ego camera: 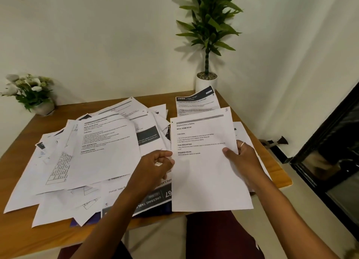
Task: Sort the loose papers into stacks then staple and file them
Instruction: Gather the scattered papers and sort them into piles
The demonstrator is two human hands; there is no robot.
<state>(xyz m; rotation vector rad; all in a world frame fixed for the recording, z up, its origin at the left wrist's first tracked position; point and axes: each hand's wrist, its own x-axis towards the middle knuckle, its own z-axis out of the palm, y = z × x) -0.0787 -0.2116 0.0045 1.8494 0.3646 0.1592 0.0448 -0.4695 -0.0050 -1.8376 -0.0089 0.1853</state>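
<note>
- Fingers (230, 152) of our right hand (246, 157) pinch a sheet (206, 171) at its right edge, thumb on the printed face and the rest hidden behind.
- Our left hand (155, 165) curls at the sheet's left edge and, as far as we can see, nips it between thumb and fingertips. We judge that the two-sided hold keeps the limp page flat and turned toward us for reading.
- We hold the sheet just right of the pile (101, 152), clear of the other pages, probably so that its heading can be checked before it goes to a stack.
- Whether it is one page or several we cannot tell.
- The pile sprawls, pages fanned and overlapping at all angles, some upside down to us, so we judge the sorting barely begun.
- Right of the pile and farther from us, a dark-headed page (196, 103) lies apart, perhaps the start of a stack.
- Under the pile's near edge a dark cover (81, 222) peeks out, possibly the file.
- We see no stapler.
</note>
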